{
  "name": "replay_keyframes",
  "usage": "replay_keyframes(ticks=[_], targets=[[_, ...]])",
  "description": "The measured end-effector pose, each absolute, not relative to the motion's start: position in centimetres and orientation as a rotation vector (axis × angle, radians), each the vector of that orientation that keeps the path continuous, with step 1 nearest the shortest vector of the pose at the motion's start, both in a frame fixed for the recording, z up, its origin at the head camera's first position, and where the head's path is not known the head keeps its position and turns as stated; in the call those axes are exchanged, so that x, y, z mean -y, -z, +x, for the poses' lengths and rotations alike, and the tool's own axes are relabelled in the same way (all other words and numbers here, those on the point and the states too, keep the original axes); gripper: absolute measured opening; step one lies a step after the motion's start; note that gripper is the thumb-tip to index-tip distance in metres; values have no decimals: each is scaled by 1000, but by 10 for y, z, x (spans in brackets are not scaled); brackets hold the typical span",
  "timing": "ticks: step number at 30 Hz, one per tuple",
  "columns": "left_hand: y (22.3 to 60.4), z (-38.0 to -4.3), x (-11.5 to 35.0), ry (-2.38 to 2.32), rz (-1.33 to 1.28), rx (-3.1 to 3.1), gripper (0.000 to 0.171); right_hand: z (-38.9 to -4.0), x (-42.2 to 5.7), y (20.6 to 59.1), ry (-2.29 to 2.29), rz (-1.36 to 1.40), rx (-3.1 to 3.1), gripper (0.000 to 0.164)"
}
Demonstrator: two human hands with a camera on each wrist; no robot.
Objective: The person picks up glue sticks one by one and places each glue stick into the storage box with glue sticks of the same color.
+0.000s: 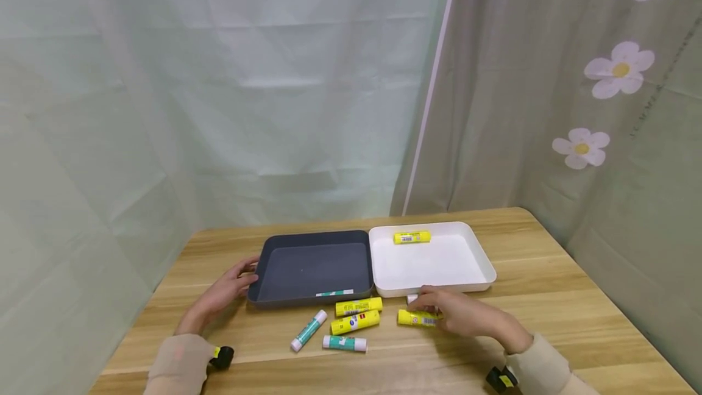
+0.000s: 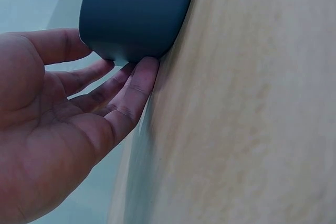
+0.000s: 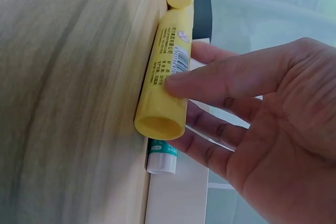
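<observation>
The left hand [image 1: 227, 288] lay with its fingers straight against the outer left wall of the dark grey tray [image 1: 274, 255], fingertips [image 2: 142, 72] touching the tray's rounded corner and holding nothing. The right hand [image 1: 466, 316] pinched a yellow glue stick [image 1: 415, 318] that lay on the tabletop [image 1: 548, 297] just in front of the white tray [image 1: 482, 261], thumb on top and fingers behind it. A green-and-white glue stick [image 3: 160, 161] sat between that yellow stick and the white tray's near wall, so room there was tight.

The two trays stood side by side, walls touching, near the tabletop's far edge. One yellow stick [image 1: 412, 237] lay in the white tray by its far rim; one green stick [image 1: 334, 292] lay in the grey tray against its near wall. Four more sticks [image 1: 351, 316] lay loose in front of the trays, with open wood nearer the person and to the right.
</observation>
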State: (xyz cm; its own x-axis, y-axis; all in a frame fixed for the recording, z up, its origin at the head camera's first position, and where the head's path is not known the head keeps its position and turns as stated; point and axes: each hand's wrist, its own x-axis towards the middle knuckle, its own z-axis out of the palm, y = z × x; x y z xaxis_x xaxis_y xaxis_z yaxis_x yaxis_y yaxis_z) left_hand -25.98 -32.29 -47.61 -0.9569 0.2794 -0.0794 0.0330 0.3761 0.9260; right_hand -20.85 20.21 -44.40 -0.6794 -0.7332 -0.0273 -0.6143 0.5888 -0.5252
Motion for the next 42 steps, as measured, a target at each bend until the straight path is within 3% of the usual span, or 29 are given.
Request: replay_keyframes(ticks=[19, 42], targets=[[474, -256, 321, -1588, 267, -2421, 60, -209, -206, 448, 671, -1184, -2589, 59], [475, -259, 322, -1600, 245, -2429, 59, -216, -222, 433, 939, -1195, -2550, 56]])
